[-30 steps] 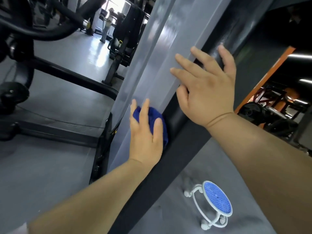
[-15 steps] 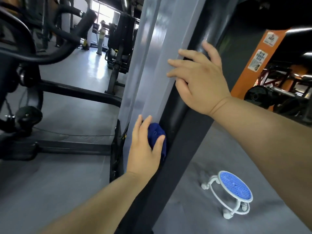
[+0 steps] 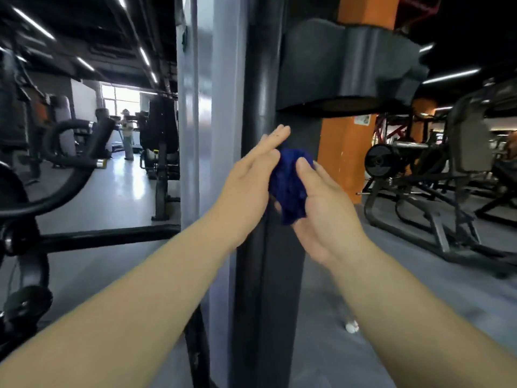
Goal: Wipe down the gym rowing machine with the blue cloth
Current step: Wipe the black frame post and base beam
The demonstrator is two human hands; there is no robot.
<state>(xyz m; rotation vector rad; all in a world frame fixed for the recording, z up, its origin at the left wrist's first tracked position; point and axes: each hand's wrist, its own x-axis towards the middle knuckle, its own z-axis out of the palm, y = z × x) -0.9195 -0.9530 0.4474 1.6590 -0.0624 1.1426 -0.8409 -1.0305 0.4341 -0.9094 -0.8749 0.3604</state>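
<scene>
Fingers (image 3: 268, 147) of left hand (image 3: 246, 191): lay straight, flat against the near-left side of blue cloth (image 3: 291, 189), curled round nothing. Right hand (image 3: 324, 214): cupped palm-up beneath the cloth, pinned it with a bent thumb on top; other fingers hidden behind it. Cloth: bunched into a wad, sandwiched between both hands, just in front of rowing machine post (image 3: 265, 275) at mid-height; contact with the post impossible to tell. Up and right of the post: bulky dark housing (image 3: 349, 60). Touching its left edge: pale grey panel (image 3: 207, 107). Behind, to its right: orange pillar (image 3: 344, 152), then black weight machine (image 3: 458, 147). Well left of the post: curved black handlebar (image 3: 103, 138), bright window (image 3: 120, 96), distant person (image 3: 127, 135).
</scene>
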